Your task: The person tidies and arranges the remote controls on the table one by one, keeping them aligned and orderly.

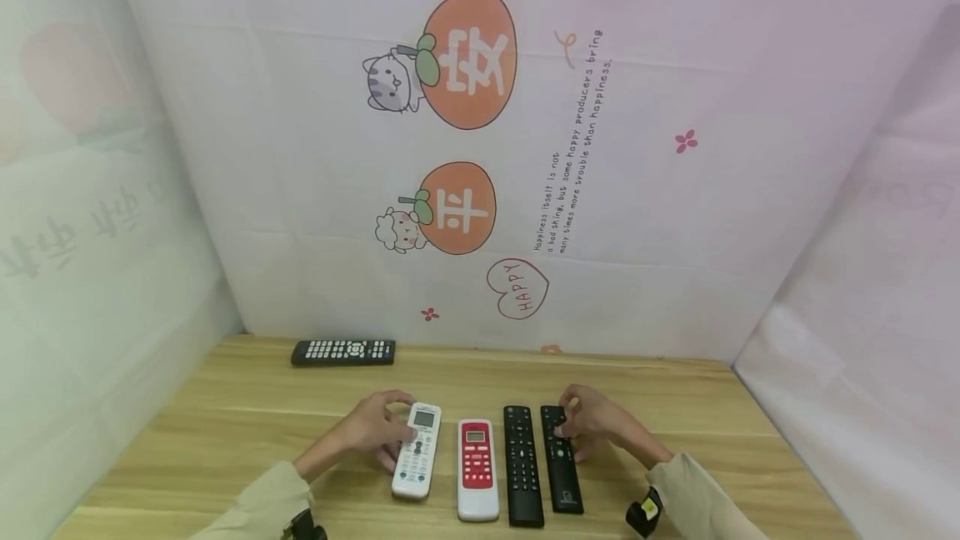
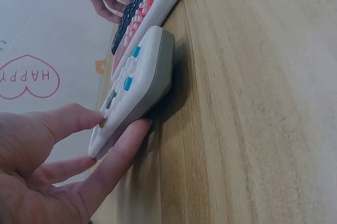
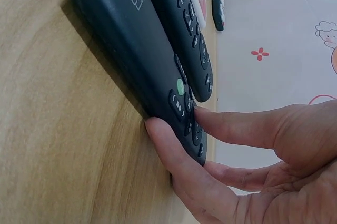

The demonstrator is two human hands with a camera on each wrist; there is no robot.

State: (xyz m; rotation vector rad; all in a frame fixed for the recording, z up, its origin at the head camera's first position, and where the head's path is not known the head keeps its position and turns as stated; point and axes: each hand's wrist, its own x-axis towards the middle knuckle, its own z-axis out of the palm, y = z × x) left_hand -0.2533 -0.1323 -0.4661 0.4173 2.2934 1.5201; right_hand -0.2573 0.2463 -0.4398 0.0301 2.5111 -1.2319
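Note:
My left hand (image 1: pixel 375 427) pinches a white remote control (image 1: pixel 417 452) with a small grey screen. Its thumb lies on the buttons, and other fingers meet the edge and far end, as the left wrist view shows. At the right, my right hand (image 1: pixel 592 419) holds a slim black remote control (image 1: pixel 561 461) by its upper end, thumb on the keys. Between them lie a red-and-white remote control (image 1: pixel 477 502) and a longer black remote control (image 1: pixel 523 473), neither touched by a hand. All four point roughly away from me.
Farther back on the left, another black remote control (image 1: pixel 343 352) with pale buttons lies crosswise on the wooden table (image 1: pixel 210 440). A printed white cloth (image 1: pixel 637 273) rises behind the table, with more cloth along both sides.

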